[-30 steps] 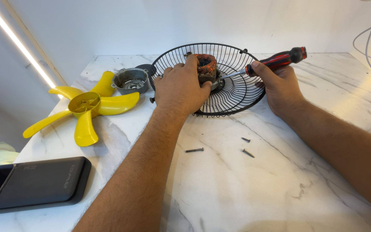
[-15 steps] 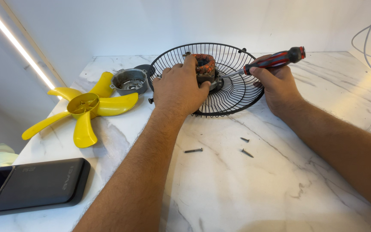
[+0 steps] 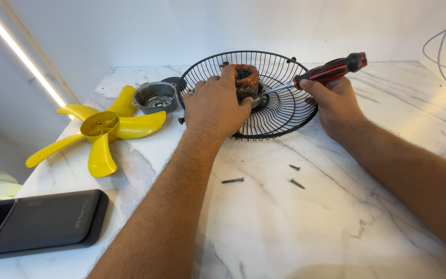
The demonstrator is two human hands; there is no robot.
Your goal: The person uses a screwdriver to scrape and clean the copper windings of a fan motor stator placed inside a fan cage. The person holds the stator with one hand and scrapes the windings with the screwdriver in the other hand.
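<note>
Little has shifted: left hand (image 3: 218,106) still grips the motor (image 3: 245,78) in the wire guard (image 3: 285,108); right hand (image 3: 336,106) holds the screwdriver (image 3: 326,71) against it. Loose screws (image 3: 291,175) lie nearer the forearms, yellow fan blade (image 3: 99,129) left.

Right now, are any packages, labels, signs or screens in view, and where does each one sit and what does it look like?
No packages, signs or lit screens show.
Dark slab device: flat, rounded rectangle, black-grey, at the marble counter's near left edge, with faint pale lettering along one short end.
Nothing printed shows on the yellow fan blade, the wire fan guard under the left hand, or the red-and-black screwdriver in the right hand.
</note>
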